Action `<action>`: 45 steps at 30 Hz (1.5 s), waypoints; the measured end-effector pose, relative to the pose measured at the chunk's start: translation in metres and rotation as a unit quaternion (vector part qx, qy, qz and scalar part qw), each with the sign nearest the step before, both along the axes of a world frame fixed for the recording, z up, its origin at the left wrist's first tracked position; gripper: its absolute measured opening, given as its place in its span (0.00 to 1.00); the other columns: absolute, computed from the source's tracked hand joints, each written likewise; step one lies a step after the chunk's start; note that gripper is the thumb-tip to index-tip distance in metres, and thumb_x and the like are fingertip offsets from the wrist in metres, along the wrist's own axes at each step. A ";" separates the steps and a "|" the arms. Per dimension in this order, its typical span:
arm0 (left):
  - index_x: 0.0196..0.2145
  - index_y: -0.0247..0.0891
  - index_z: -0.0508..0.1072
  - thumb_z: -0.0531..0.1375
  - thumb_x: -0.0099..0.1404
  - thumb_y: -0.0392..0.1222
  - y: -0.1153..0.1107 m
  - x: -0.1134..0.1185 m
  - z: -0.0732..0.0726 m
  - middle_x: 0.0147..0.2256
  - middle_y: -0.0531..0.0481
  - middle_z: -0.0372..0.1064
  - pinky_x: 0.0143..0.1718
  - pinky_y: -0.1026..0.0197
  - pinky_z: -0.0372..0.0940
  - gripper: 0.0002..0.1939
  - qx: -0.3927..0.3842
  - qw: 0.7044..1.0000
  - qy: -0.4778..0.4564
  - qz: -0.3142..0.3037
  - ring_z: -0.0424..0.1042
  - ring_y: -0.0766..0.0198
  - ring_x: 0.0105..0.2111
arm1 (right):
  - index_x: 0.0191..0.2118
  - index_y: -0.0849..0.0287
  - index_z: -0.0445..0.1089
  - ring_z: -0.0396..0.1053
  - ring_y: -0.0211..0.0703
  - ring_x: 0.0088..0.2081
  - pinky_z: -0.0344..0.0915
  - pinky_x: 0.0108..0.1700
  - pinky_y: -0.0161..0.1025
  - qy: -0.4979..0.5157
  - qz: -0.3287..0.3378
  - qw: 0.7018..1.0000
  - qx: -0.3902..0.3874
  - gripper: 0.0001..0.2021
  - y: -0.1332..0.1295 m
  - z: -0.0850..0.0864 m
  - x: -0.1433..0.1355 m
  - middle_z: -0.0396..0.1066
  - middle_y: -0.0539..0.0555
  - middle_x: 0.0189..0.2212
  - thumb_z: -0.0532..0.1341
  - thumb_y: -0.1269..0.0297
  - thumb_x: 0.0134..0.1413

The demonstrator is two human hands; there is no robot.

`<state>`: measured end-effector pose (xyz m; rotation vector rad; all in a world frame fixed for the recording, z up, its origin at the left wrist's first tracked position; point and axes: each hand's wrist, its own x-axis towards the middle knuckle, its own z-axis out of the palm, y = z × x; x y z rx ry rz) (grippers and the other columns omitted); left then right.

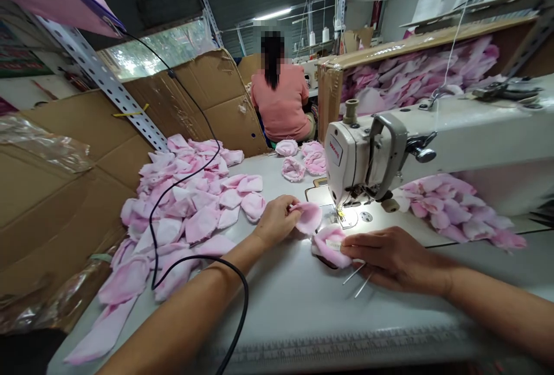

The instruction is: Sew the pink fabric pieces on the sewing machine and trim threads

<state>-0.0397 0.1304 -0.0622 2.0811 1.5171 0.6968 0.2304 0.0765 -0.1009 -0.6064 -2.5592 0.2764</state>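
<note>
Beside the needle of a white sewing machine (346, 161), my left hand (279, 219) pinches a small round pink fabric piece (309, 217). My right hand (389, 257) is closed on a second pink fabric piece (329, 245), which has a pale label on it. The two pieces lie close together in front of the needle plate (348, 218). Thin metal scissors or tweezers (362, 282) stick out below my right hand; which of the two I cannot tell.
Left on the table (277, 306) lies a large pink fabric heap (186, 207), crossed by a black cable (151, 231). Round pink pieces (294, 169) sit behind, more fabric (459, 207) under the machine arm. A person (279, 101) sits farther back, facing away.
</note>
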 end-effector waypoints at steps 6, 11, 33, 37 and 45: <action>0.39 0.34 0.76 0.59 0.60 0.52 0.000 -0.005 0.017 0.29 0.49 0.74 0.23 0.66 0.59 0.18 -0.077 0.996 -0.026 0.024 0.70 0.63 0.26 | 0.51 0.56 0.70 0.75 0.45 0.44 0.72 0.43 0.41 -0.012 -0.003 1.000 -0.021 0.14 0.000 0.001 0.000 0.74 0.56 0.49 0.54 0.68 0.63; 0.45 0.34 0.74 0.60 0.60 0.56 -0.012 -0.017 0.020 0.34 0.46 0.74 0.29 0.63 0.65 0.24 -0.078 0.995 -0.028 0.054 0.72 0.60 0.31 | 0.52 0.56 0.70 0.75 0.45 0.44 0.71 0.43 0.40 -0.019 -0.005 1.000 -0.024 0.14 0.000 0.000 0.001 0.74 0.56 0.48 0.54 0.67 0.63; 0.44 0.33 0.73 0.57 0.68 0.46 -0.006 -0.010 -0.015 0.28 0.49 0.73 0.27 0.66 0.67 0.14 -0.025 0.994 -0.070 0.081 0.73 0.66 0.26 | 0.52 0.55 0.69 0.76 0.49 0.43 0.72 0.41 0.41 -0.025 -0.006 0.999 -0.023 0.15 -0.003 -0.011 0.002 0.73 0.57 0.51 0.56 0.68 0.61; 0.48 0.36 0.73 0.62 0.64 0.39 0.008 -0.021 0.001 0.45 0.44 0.72 0.38 0.61 0.71 0.14 0.016 0.994 -0.016 0.108 0.75 0.64 0.36 | 0.54 0.53 0.68 0.76 0.49 0.43 0.74 0.40 0.41 0.006 -0.007 1.000 0.008 0.16 -0.001 -0.022 0.003 0.73 0.57 0.51 0.56 0.66 0.61; 0.52 0.36 0.69 0.60 0.69 0.45 0.055 -0.092 0.027 0.53 0.43 0.66 0.50 0.45 0.68 0.17 0.050 0.960 0.144 0.236 0.69 0.54 0.50 | 0.53 0.51 0.68 0.78 0.48 0.39 0.75 0.36 0.39 0.033 -0.008 0.999 0.032 0.17 -0.002 -0.017 0.000 0.75 0.57 0.48 0.54 0.69 0.61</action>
